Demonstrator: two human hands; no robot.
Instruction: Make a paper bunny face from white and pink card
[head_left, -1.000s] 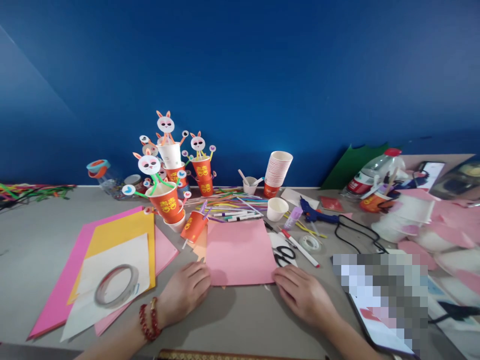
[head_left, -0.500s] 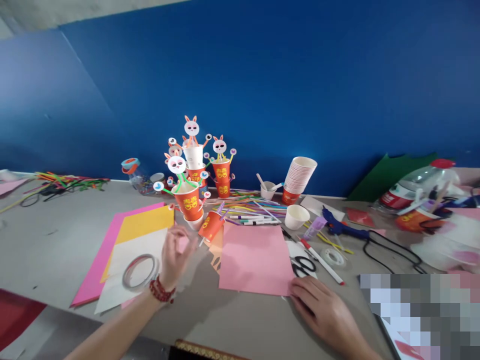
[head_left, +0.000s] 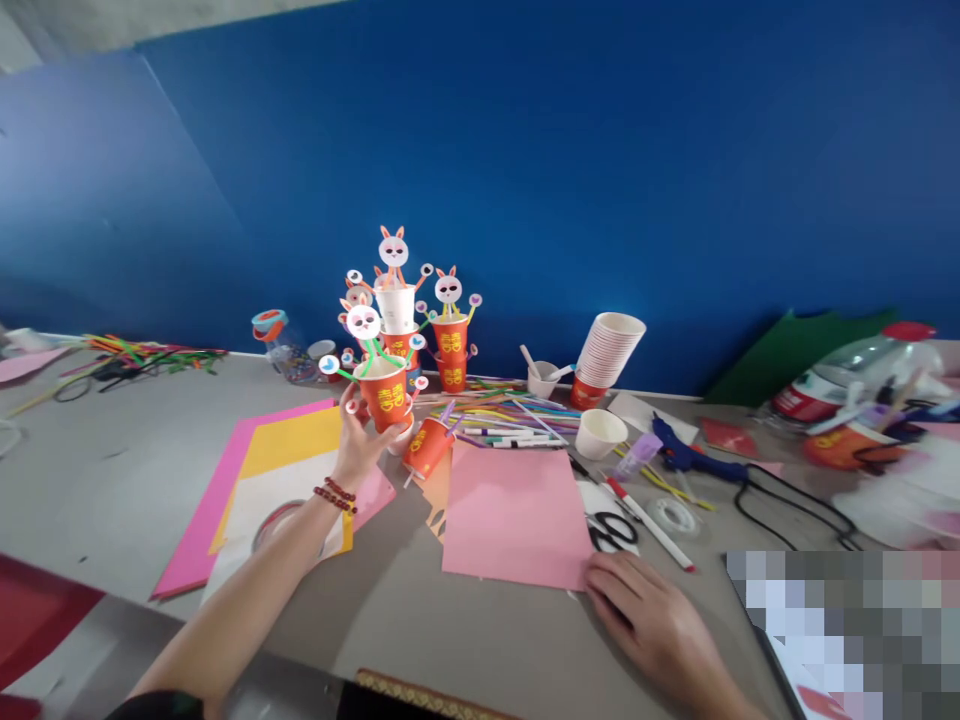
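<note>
My left hand (head_left: 360, 435) is closed round the lower part of a red paper cup (head_left: 382, 393) with gold characters, thumb at its front. A rabbit-face cutout (head_left: 363, 322) and green stems tipped with round paper discs rise from that cup. Just right of it, a second red cup (head_left: 427, 448) with purple stems lies tilted. My right hand (head_left: 649, 610) rests on the table, its fingers lying fairly flat at the lower right corner of a pink paper sheet (head_left: 517, 515). Black-handled scissors (head_left: 615, 530) lie just beyond those fingers.
Several more rabbit cups (head_left: 451, 345) stand behind. A stack of paper cups (head_left: 609, 350), markers (head_left: 525, 440), a blue glue gun (head_left: 694, 455) with its cord and clear tape (head_left: 673, 515) are farther right. Coloured sheets (head_left: 195, 520) lie left, under my forearm. A large bottle (head_left: 832, 380) stands right.
My left hand has moved forward and closed round the front rabbit cup. My right hand stays by the pink sheet. The view has shifted slightly.
</note>
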